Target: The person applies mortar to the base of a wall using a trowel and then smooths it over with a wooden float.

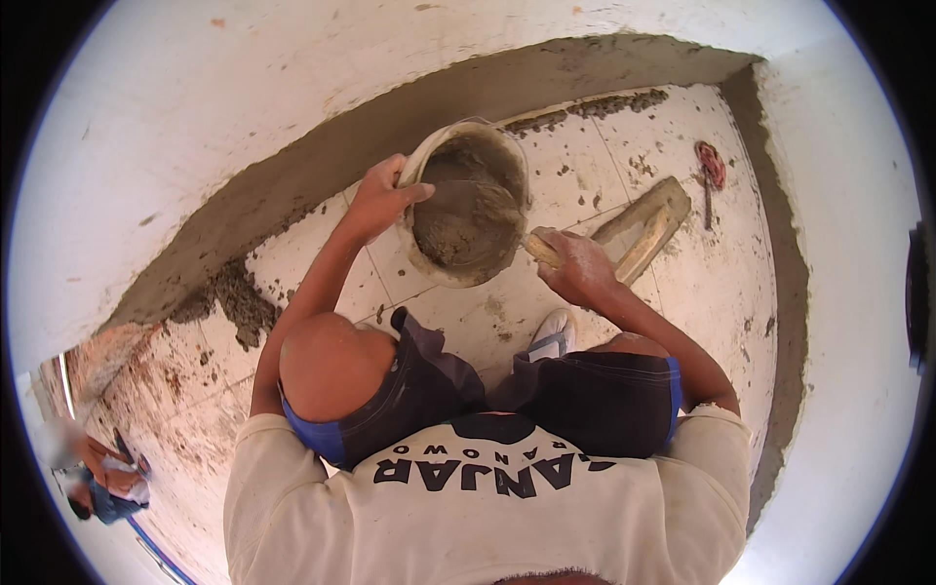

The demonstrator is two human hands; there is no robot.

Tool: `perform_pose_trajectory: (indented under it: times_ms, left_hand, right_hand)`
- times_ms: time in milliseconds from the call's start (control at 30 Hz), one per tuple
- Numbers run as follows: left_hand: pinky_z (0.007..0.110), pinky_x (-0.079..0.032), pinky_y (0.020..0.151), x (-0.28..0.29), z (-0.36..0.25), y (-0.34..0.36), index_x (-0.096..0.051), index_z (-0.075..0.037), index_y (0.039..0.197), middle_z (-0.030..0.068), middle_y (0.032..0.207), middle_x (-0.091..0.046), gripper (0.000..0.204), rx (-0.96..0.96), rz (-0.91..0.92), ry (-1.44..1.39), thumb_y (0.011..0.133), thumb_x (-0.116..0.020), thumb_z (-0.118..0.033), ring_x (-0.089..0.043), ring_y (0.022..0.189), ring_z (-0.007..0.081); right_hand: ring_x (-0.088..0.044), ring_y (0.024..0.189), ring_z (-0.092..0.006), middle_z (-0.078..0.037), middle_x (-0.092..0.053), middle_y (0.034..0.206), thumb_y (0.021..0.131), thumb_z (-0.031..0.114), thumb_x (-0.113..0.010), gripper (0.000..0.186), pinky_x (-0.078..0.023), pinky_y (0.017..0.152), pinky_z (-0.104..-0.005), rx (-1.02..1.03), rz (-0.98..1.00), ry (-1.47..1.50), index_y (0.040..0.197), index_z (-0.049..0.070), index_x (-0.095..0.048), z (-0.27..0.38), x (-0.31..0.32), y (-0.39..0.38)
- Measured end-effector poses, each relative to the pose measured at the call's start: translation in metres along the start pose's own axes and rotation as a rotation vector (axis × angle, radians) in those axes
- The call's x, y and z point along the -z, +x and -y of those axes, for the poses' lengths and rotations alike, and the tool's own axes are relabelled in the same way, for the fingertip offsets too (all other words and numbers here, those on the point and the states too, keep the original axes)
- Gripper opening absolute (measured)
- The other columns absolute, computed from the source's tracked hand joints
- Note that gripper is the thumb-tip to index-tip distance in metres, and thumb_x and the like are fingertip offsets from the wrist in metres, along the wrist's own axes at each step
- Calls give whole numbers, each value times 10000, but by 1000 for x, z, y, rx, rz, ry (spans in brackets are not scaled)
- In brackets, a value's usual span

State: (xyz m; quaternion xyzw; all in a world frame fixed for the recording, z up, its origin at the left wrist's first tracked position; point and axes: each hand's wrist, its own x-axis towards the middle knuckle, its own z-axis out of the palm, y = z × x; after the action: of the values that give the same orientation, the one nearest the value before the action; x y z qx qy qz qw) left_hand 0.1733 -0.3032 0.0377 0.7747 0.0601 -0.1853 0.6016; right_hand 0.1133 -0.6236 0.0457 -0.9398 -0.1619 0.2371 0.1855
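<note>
A bucket [453, 277] with wet grey mortar [450, 234] in it stands on the tiled floor in front of my knees. My left hand [382, 200] is closed on the bucket's left rim, with the thumb over the edge. Wrapped round the wooden handle of a trowel [540, 250] is my right hand [579, 270], at the bucket's right side. The trowel's far end reaches over the rim into the bucket and is coated in mortar, so its blade shape is hard to make out.
A wooden float [663, 219] lies on the floor right of the bucket. Beyond it is a small tool with a reddish head [711, 166]. Mortar clumps [241, 302] lie along the wall base, below a fresh grey mortar band [390, 127]. Another person [107, 478] sits at far left.
</note>
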Motion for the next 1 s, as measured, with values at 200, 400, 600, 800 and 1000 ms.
perform_pose_trajectory:
  times_ms: [200, 400, 600, 800, 1000]
  left_hand:
    - [258, -422, 639, -15, 7, 0, -565, -59, 923, -14, 808, -538, 229, -46, 23, -78, 842, -747, -173, -486, 712, 73]
    - [259, -448, 693, -2, 20, -3, -570, -42, 993, 9, 869, -587, 225, -66, 23, -45, 861, -724, -141, -529, 759, 76]
    - [291, -502, 656, 23, 40, -23, -573, -51, 1063, 13, 913, -631, 225, 123, 17, -107, 911, -694, -165, -591, 769, 85]
    - [329, -544, 653, 41, 61, -46, -583, -72, 1037, 24, 913, -640, 207, 196, -99, -194, 944, -637, -249, -639, 783, 136]
    - [321, -570, 611, 52, 83, -51, -581, -52, 1106, 58, 955, -664, 267, 242, -58, -209, 937, -655, -246, -662, 816, 157]
  right_hand:
    - [-667, 958, -385, -202, -697, 983, 780, 219, -672, 465, -525, 863, -453, 42, 131, 350, 1225, 86, -635, -3, -30, 11]
    - [-614, 666, -102, -62, -655, 802, 813, 159, -693, 424, -513, 594, -275, -187, 465, 788, 1223, 64, -652, -1, -4, -4]
    - [-594, 637, -109, -47, -634, 781, 855, 164, -630, 370, -506, 562, -272, -99, 383, 1078, 1191, 7, -636, -40, -9, -19]
    - [-600, 646, -133, -68, -627, 787, 880, 150, -580, 310, -520, 554, -281, -223, 99, 1319, 1135, -24, -598, -58, 16, -31]
    - [-589, 641, -136, -89, -594, 848, 893, 97, -506, 163, -531, 534, -273, -318, -285, 1458, 1030, 12, -529, -78, 53, -28]
